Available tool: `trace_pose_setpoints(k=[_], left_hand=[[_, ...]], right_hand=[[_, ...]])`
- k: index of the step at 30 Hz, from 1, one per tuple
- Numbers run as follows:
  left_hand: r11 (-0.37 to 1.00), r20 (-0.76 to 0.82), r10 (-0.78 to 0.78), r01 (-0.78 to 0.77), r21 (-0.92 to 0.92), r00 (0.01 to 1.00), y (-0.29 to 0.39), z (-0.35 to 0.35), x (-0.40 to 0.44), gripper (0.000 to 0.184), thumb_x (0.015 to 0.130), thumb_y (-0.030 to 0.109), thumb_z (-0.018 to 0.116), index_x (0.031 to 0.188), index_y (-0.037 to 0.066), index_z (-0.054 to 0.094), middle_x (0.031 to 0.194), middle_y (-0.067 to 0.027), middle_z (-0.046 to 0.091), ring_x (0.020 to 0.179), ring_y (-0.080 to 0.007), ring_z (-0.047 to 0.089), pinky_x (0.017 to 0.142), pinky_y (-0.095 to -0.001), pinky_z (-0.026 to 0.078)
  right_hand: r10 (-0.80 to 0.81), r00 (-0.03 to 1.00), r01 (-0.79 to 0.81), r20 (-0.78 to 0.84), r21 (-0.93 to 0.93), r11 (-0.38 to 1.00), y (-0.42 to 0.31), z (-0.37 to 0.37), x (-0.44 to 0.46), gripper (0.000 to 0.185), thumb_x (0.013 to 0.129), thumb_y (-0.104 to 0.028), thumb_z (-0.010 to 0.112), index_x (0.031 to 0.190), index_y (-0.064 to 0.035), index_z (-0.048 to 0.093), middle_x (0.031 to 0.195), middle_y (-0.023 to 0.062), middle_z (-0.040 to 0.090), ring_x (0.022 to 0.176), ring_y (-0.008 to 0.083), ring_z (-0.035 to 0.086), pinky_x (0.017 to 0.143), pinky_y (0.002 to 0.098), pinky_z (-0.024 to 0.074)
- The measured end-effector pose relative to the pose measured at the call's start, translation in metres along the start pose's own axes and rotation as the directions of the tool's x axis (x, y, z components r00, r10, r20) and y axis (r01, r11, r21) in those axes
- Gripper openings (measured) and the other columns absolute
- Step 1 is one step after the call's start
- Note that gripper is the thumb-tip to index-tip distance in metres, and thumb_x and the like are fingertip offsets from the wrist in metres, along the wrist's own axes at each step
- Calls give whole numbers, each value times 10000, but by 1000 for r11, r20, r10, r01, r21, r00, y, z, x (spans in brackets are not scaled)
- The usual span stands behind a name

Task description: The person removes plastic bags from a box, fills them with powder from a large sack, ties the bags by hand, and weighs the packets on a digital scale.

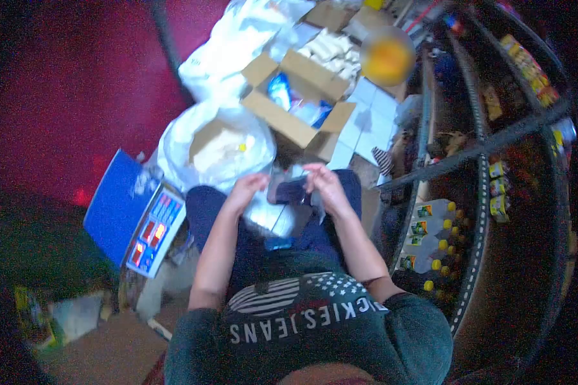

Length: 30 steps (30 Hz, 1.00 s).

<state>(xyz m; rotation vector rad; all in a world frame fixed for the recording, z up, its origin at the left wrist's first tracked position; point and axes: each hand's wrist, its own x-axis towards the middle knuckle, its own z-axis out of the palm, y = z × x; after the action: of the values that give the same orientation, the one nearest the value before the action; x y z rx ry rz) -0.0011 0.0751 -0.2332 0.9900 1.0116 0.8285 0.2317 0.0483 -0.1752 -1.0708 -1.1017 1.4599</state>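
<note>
My left hand (247, 190) is above my left knee, its fingers closed in a pinch. My right hand (325, 187) is opposite it, over the other knee, fingers bent together. Between them hangs what looks like a clear plastic bag (288, 188), blurred and see-through; both hands seem to pinch its edges. Just beyond my left hand stands a large white sack (173, 146), rolled open and holding a pale, grainy or powdery heap (221, 156). A small yellow object (243, 147) rests on that heap.
A blue digital scale (119, 208) with red digits stands at left. Ahead is an open cardboard box (308, 131) with blue packets. White plastic bags (237, 48) lie behind. At right, shelves hold yellow-capped jugs (424, 228). An orange round shape (387, 59) is blurred.
</note>
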Motion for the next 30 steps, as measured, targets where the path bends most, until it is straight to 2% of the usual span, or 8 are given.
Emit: trace_pose_setpoints(k=[1,4,15,21,24,28,29,30], left_hand=[[993,-18,96,-94,77,995,2,-4,1,238,856,225,577,972,24,627,835,-5,601,782,-107,525,750,-251,416],[984,-139,141,-155,-91,980,2,-2,2,215,859,186,571,966,5,616,783,-11,582,718,-105,512,696,-234,417],[986,-292,167,-165,33,942,6,-5,6,142,812,174,633,816,33,612,615,34,513,542,-47,428,488,-195,350],[912,-222,266,-171,373,938,-1,-9,10,139,813,154,631,803,17,609,624,19,544,569,-59,470,517,-224,393],[952,-178,300,-285,108,937,-8,-4,13,177,828,169,605,900,8,605,769,-22,613,689,-89,549,639,-230,449],[962,-195,264,-243,126,945,-3,-3,13,108,821,100,599,878,9,611,739,-15,601,662,-72,530,616,-224,441],[972,-217,224,-204,113,950,4,-4,9,110,816,95,603,890,13,608,746,-18,604,670,-74,535,618,-223,441],[980,-240,188,-168,103,952,9,-6,8,116,812,90,607,901,16,605,752,-22,607,678,-75,540,620,-221,441]], right_hand=[[27,999,-28,-17,-92,995,0,1,0,242,870,-156,547,1078,-32,535,685,-21,507,624,87,489,652,226,419],[79,997,-78,-6,-282,956,4,7,-1,220,878,-138,541,1077,-44,545,717,-22,525,644,61,487,613,204,409],[63,993,-87,-101,-255,963,6,18,7,177,880,-127,530,1038,-63,577,746,-58,530,646,27,435,592,172,364],[82,994,-101,-75,-301,948,23,-1,10,161,879,-135,539,1012,-61,588,739,-50,534,635,39,457,590,183,384],[79,991,-110,-108,-320,941,26,-5,10,155,876,-138,546,1003,-62,593,742,-37,545,629,44,468,590,187,395],[61,991,-101,-121,-357,929,40,-17,12,193,867,-137,556,1031,-38,581,823,12,575,731,84,526,674,222,434],[-289,956,145,-58,-762,631,29,-6,10,269,838,-131,583,1082,-20,559,949,79,571,864,147,541,787,271,437],[-483,876,229,15,-892,389,15,7,8,338,804,-121,610,1120,-21,542,1049,131,540,954,192,524,863,294,410]])
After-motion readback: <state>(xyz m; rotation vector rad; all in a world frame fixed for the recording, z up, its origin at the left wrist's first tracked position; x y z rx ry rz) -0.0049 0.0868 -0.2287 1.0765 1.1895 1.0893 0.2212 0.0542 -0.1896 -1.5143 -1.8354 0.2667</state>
